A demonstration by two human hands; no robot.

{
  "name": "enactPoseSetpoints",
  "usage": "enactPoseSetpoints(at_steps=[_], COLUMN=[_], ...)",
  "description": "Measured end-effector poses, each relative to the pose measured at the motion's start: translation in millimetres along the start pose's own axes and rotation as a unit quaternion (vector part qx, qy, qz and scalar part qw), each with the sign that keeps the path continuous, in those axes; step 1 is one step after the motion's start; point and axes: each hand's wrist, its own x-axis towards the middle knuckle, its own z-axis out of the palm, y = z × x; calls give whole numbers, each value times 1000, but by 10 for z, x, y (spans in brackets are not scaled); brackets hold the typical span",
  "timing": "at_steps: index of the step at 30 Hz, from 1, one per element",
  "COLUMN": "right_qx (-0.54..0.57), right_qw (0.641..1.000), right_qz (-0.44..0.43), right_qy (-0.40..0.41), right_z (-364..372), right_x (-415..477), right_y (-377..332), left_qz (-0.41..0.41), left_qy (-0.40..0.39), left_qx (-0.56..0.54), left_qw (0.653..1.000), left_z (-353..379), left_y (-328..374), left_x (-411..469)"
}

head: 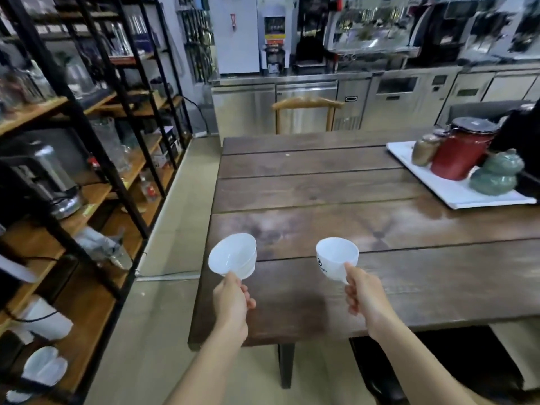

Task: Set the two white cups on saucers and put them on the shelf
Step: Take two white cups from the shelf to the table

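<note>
I hold one white cup in each hand above the near left part of the dark wooden table (321, 182). My left hand (232, 299) grips the left white cup (233, 256), which tilts with its mouth toward me, over the table's left edge. My right hand (363, 296) holds the right white cup (336, 256) by its handle; a small dark logo shows on its side. White saucers (43, 368) lie blurred on a low board of the shelf (96, 197) at the far left.
The black-framed wooden shelf holds glassware, a blender and boxes. A white tray (455, 185) with a red canister and green ceramic pots sits at the table's right. A wooden chair (306, 105) stands behind the table, steel counters beyond. Tiled floor runs between shelf and table.
</note>
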Motion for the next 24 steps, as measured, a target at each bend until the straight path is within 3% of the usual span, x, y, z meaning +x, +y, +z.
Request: enactPoseSetpoints(at_steps=[8, 15, 24], right_qx=[14, 45, 17], right_qw=[998, 998, 998], right_qz=[60, 45, 48], right_qy=[8, 16, -30], right_z=[121, 213, 155], right_x=[885, 1314, 1645], right_y=[-94, -234, -147], left_qz=[-27, -40, -91], left_qy=[1, -12, -24], left_qx=[60, 131, 113], left_qw=[998, 991, 989], left_z=[674, 922, 1035], left_y=[-4, 22, -70], left_x=[552, 889, 1033])
